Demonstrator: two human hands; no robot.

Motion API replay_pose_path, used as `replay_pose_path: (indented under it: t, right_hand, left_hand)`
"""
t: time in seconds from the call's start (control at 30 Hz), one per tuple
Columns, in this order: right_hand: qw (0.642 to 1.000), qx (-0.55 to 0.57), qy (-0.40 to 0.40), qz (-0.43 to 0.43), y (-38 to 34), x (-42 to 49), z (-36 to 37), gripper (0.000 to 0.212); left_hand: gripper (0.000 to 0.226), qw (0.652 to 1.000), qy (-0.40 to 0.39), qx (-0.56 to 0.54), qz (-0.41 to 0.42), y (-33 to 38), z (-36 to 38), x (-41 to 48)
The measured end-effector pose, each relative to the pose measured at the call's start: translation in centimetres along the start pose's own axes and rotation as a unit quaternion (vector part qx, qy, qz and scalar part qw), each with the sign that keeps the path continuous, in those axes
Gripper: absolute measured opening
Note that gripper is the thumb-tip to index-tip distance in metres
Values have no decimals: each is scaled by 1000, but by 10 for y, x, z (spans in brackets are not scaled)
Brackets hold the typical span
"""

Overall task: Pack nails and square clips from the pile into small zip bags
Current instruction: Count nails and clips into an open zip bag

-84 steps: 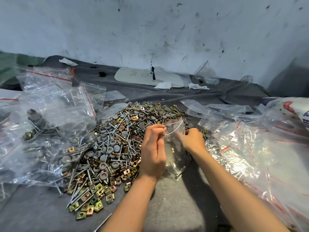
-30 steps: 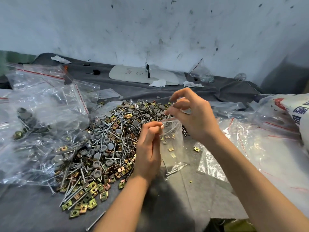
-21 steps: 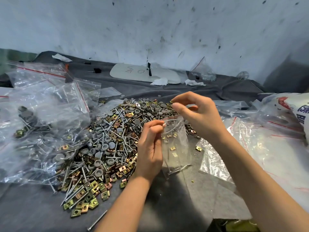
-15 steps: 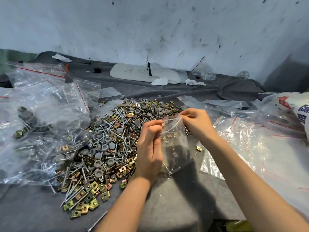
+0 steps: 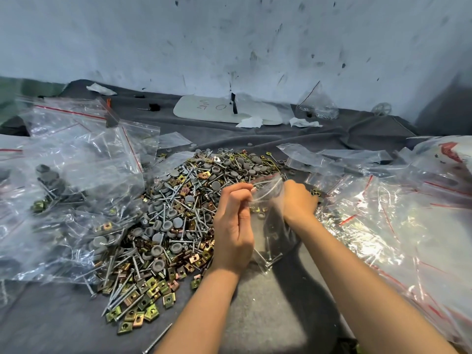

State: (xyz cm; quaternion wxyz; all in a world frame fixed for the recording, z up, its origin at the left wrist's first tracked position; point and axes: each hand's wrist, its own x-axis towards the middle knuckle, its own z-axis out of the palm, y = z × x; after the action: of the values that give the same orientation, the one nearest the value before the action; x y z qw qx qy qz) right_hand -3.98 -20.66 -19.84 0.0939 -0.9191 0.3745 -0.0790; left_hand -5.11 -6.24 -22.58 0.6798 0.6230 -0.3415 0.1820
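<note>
A pile of nails, brass square clips and grey caps lies on the grey cloth. My left hand pinches the left lip of a small clear zip bag, which hangs open with a few nails and clips at its bottom. My right hand is just right of the bag's mouth, knuckles up, fingers pointing down toward the cloth beside a loose square clip. Its fingertips are hidden, so I cannot tell what they hold.
Filled and empty zip bags are heaped on the left, more clear bags on the right. A white board and paper scraps lie by the back wall. A single nail lies near the front edge.
My right hand came down from above the bag, where it dropped clips in, to the bag's right edge and then lower toward the cloth. My left hand kept its pinch.
</note>
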Motion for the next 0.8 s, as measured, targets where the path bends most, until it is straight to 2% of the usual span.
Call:
replay_pose_path:
  t: [0.1,0.2,0.3,0.43,0.5,0.57,0.67,0.8]
  right_hand:
    - [1000,14,-15,-13,8,-2,0,17]
    - [981,190,-30,-12,20,-9,-8,14]
    - [928,371,7,-23,25,-12,-30,4]
    - [840,530,1,-112,13,-24,-69,35]
    - [820,546,-7,-168,3,-35,-84,32]
    - [818,535,-3,-212,-5,-45,-92,21]
    - [831,493,-5,-256,-13,-54,-90,14]
    - [851,450,-38,-270,-13,-55,-81,8]
  left_hand:
    - [18,1000,7,-2,-6,-3,0,0]
    - [17,1000,10,-4,-11,-3,1,2]
    - [17,1000,6,0,-7,-1,2,2]
    - [17,1000,3,-5,0,-1,2,1]
    - [16,1000,-2,-4,0,-1,2,1]
    - [17,1000,-2,0,0,-2,1,1]
    - [19,1000,-4,4,-2,-2,0,1]
    - [18,1000,-1,20,0,-2,0,0]
